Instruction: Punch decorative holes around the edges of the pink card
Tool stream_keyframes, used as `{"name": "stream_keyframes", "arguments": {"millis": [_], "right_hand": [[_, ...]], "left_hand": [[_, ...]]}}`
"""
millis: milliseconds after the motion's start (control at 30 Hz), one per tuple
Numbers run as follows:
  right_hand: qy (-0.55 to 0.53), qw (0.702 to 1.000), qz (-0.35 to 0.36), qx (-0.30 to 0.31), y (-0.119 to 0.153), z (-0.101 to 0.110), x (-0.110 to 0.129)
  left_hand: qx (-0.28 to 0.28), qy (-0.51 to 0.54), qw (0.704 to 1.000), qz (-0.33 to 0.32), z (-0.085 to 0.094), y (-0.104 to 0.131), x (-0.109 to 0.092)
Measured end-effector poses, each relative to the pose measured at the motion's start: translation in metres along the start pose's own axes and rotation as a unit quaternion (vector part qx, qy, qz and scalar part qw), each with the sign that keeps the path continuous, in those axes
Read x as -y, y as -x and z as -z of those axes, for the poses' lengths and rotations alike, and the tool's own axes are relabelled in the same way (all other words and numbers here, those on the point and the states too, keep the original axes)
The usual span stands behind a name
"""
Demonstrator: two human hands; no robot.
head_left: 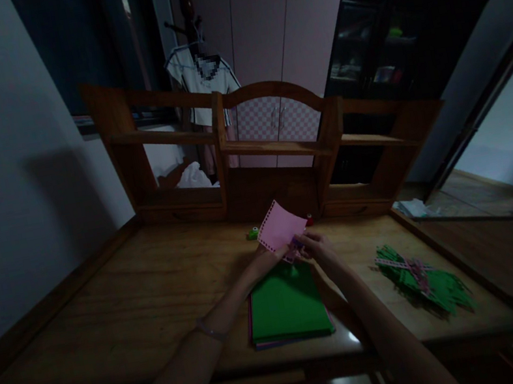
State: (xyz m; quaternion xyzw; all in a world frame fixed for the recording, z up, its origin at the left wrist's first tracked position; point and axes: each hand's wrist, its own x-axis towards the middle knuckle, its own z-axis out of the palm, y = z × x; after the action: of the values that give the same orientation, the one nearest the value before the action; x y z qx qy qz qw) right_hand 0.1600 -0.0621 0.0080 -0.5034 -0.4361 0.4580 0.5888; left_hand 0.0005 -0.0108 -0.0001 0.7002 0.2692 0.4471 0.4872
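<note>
At the green stack's (286, 306) far edge, the left hand (268, 259) pinched the pink sheet (280, 225); the right hand (316, 245) curled, hold unclear. Uneven pull risked tearing.

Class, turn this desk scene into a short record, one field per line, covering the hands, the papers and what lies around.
Left hand: holding pink sheet
Right hand: at the sheet's lower edge; grip unclear
Pink sheet: dark marks along one edge
Paper stack: green on top, below the hands
Right side: green strips, some pink
Surface: wooden desk
Behind: shelves
</note>
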Motion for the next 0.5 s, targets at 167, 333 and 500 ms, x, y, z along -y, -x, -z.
{"name": "stream_keyframes", "arguments": {"millis": [167,333,500], "right_hand": [[0.001,1.0,0.012,-0.003,0.0032,-0.0026,0.002],[-0.02,1.0,-0.013,-0.013,0.0052,-0.0033,0.0036],[-0.016,1.0,-0.008,-0.007,0.0042,-0.0023,0.0029]], "left_hand": [[0.027,0.002,1.0,0.012,-0.0005,0.0005,0.0035],[0.037,0.015,0.999,0.012,-0.0022,-0.0002,0.0065],[0.026,0.022,0.999,0.015,-0.0031,-0.0005,0.0039]]}}
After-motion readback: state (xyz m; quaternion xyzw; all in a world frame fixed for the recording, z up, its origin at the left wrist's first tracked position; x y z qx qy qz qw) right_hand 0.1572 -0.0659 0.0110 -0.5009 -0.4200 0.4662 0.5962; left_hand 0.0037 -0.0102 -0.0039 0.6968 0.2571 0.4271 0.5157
